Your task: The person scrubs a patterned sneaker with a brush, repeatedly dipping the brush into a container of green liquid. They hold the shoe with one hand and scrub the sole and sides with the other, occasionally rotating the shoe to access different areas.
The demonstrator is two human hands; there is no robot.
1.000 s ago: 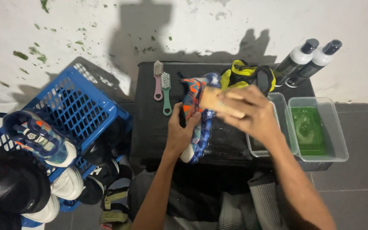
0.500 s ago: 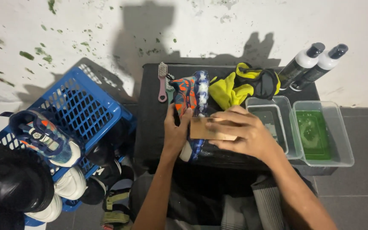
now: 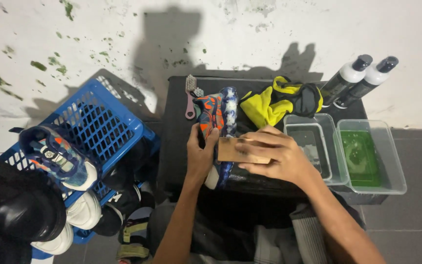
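The left hand point(image 3: 202, 155) is wrapped around an orange and blue sports shoe point(image 3: 217, 117), fingers curled over its upper, holding it on its side on the black work surface point(image 3: 177, 127) at the centre of the scene. The right hand point(image 3: 274, 155) grips a wooden-backed brush point(image 3: 235, 150), fingers closed over the top of the block, pressed against the shoe's blue and white sole edge. On the far side of the surface lie a pink-handled brush point(image 3: 190, 98) and a yellow and black cloth point(image 3: 279, 101). To the right stand two clear tubs: the nearer one point(image 3: 313, 146) holds cloudy water, the right one point(image 3: 372, 156) green liquid. Two dark bottles with white shoulders point(image 3: 360, 80) lean at far right. At left, a blue plastic crate point(image 3: 98, 129) carries a multicoloured trainer point(image 3: 59, 159); other footwear is heaped beside it.
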